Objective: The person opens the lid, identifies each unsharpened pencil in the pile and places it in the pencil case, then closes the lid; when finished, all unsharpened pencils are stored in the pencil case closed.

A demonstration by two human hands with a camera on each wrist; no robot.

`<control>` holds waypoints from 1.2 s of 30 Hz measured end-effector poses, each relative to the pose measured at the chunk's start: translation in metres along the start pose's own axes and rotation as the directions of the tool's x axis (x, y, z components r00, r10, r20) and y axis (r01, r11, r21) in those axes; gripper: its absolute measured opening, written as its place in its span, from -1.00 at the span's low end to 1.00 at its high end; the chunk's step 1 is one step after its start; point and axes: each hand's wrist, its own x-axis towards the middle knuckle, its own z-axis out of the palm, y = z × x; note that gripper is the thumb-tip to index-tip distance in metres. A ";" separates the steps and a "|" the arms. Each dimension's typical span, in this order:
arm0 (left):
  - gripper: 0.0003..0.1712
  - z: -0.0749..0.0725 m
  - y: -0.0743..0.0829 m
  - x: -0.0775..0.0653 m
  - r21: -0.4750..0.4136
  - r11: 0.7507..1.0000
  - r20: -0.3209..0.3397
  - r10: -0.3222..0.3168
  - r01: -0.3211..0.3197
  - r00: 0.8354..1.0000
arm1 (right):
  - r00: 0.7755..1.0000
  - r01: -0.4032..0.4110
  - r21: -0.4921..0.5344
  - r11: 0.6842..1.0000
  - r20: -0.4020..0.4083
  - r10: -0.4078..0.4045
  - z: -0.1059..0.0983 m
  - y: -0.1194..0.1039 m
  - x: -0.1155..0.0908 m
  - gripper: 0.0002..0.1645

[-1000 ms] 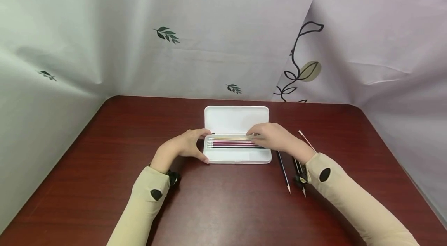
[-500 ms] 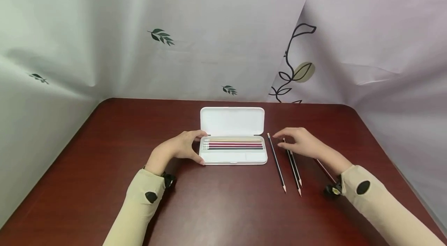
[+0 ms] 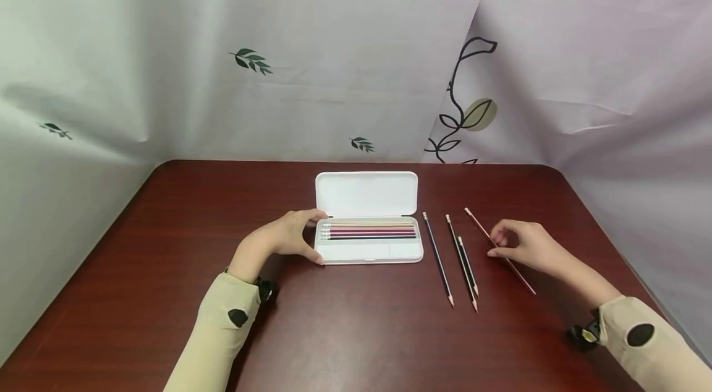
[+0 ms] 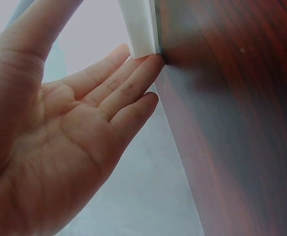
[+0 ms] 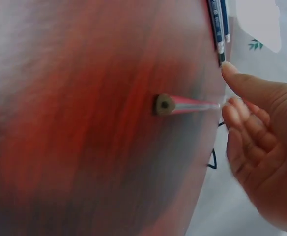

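A white pencil case (image 3: 350,251) stands with its lid (image 3: 367,194) up, several pencils (image 3: 372,232) lying in its rear compartment. My left hand (image 3: 283,235) grips the case's left end, thumb at the front corner and fingers at the back. In the left wrist view, fingers of that hand (image 4: 79,128) touch the case's end (image 4: 142,29). Over on the right, my right hand (image 3: 528,246) hovers at the middle of a red pencil (image 3: 520,277). The right wrist view shows this pencil's unsharpened end (image 5: 164,104), with thumb and fingers spread apart near its far end.
Between case and right hand lie a dark blue pencil (image 3: 438,259) and two black pencils, one long (image 3: 459,256) and one shorter (image 3: 468,268). The dark red table (image 3: 356,330) meets a patterned white curtain (image 3: 311,101) at its back edge.
My right hand has left the case and moved right, past the dark pencils, to the red pencil. The left hand keeps its place on the case. The head view has shifted slightly.
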 end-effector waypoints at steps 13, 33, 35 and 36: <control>-0.01 0.002 -0.001 -0.001 -0.008 1.000 -0.004 0.003 -0.003 1.000 | 0.891 -0.323 0.035 0.946 0.348 0.292 -0.006 0.005 -0.011 -0.53; -0.01 0.000 0.000 0.001 -0.014 1.000 0.003 0.003 -0.003 1.000 | 0.852 -0.357 0.211 0.910 0.474 0.224 -0.022 -0.005 0.001 -0.67; -0.02 0.000 0.000 0.001 -0.020 1.000 0.004 -0.003 0.003 1.000 | 0.872 -0.317 0.245 0.916 0.455 0.180 -0.024 -0.007 0.005 -0.69; -0.02 0.000 0.001 0.001 -0.022 1.000 0.004 -0.007 0.007 1.000 | 0.884 -0.291 0.259 0.921 0.441 0.156 -0.024 -0.009 0.007 -0.71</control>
